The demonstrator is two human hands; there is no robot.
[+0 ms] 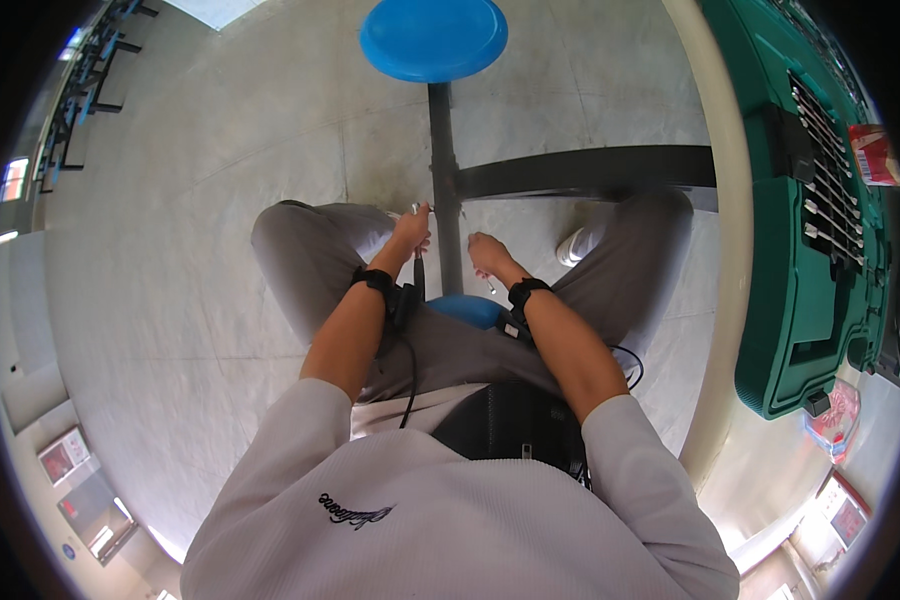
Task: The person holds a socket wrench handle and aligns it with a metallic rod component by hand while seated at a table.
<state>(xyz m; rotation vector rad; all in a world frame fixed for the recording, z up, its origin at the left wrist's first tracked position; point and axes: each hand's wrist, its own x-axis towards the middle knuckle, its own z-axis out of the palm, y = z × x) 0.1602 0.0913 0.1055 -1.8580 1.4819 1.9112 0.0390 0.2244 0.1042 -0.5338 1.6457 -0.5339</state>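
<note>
My left hand (410,232) is closed just left of the black metal post (443,140), around a slim tool with a shiny metal end (416,208) up at the post. A dark, handle-like length (419,275) hangs below that hand; whether it belongs to the tool I cannot tell. Right of the post, my right hand (490,256) is curled around a thin metal tool, whose bright end (491,288) pokes out underneath and looks like a wrench end. A black side beam (580,170) joins the post at the right. At its far end the post carries a round blue seat (433,38).
Another blue seat (465,310) shows between my legs. On the cream tabletop (722,130) at the right lies an open green tool case (785,290) holding several wrenches (828,170). A red packet (875,155) lies beside them. Cables run from both wrists.
</note>
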